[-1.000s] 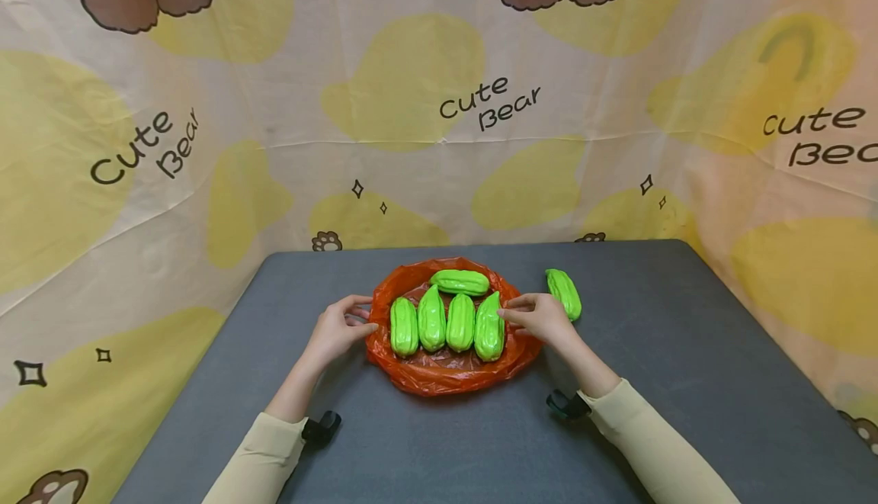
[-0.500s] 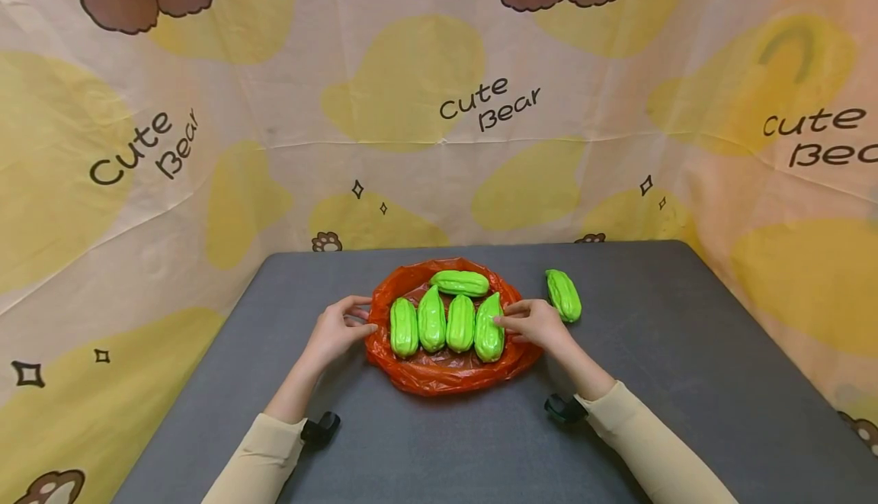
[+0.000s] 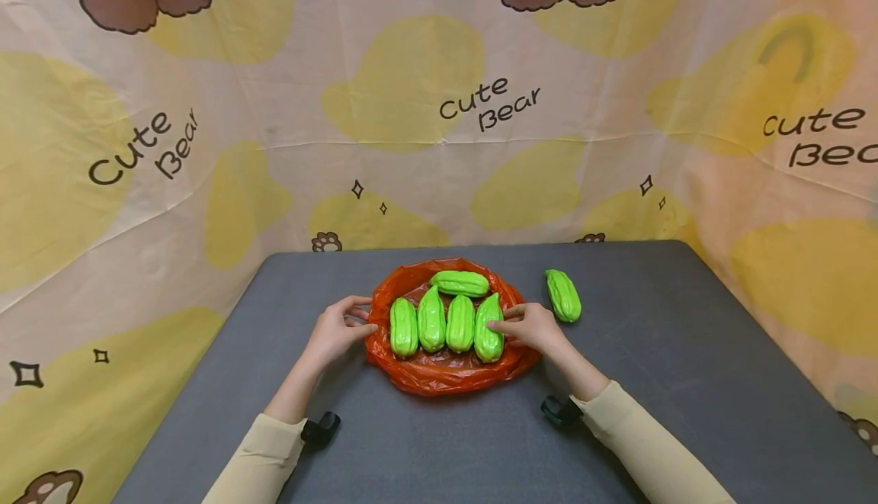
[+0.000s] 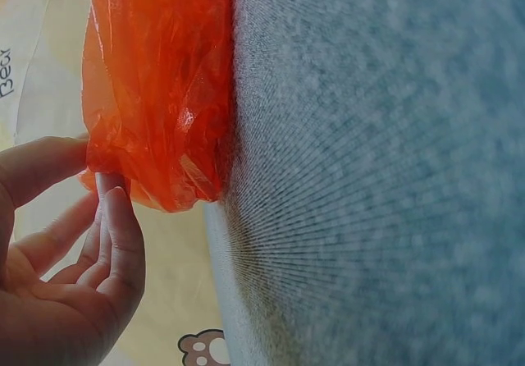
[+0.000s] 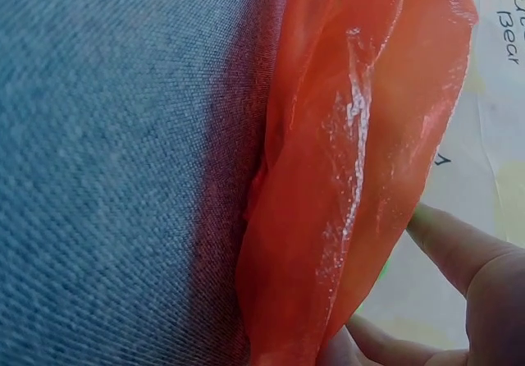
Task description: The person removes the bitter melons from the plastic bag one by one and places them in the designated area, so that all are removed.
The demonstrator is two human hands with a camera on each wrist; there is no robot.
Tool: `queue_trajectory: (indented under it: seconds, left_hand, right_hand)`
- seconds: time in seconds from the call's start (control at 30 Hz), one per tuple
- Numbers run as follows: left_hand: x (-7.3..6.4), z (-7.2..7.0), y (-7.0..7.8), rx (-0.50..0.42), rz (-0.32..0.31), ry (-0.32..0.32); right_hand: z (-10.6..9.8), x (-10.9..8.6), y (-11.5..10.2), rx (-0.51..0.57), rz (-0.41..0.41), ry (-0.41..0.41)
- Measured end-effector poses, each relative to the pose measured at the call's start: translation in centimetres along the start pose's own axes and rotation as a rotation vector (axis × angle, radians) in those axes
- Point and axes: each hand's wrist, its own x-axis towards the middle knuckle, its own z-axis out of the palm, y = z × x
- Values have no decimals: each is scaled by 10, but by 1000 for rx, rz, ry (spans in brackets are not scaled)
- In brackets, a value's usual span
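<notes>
A red plastic bag lies spread open on the table, its rim rolled into a ring. Inside are several glossy, bright green ridged gourds, with one gourd crosswise at the back and the others side by side in front. My left hand pinches the bag's left rim between thumb and fingers, as the left wrist view confirms. Over the right rim reaches my right hand, thumb tip on the rightmost gourd and fingers spread at its side. In the right wrist view the bag's wall hides most of the fingers and the gourds.
Another green gourd lies on the grey table, to the right of the bag behind my right hand. A patterned cloth stands around the table's back and sides. A dark wrist camera hangs below the right sleeve.
My right hand has shifted slightly left and toward me, its thumb moving farther onto the rightmost gourd. The left hand and the bag look almost unchanged.
</notes>
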Motion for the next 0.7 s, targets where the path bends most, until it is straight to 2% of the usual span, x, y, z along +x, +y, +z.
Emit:
queue_trajectory:
  seconds: [0.23,0.53,0.7]
  left_hand:
    - [0,0,0,-4,9,1]
    - [1,0,-1,1,7,2]
    - [0,0,-1,0,1,3]
  right_hand:
    - [2,2,0,-36,-4,-1]
    - [3,3,-1,-149,-20,11]
    - [4,3,-3,-138,2,-5]
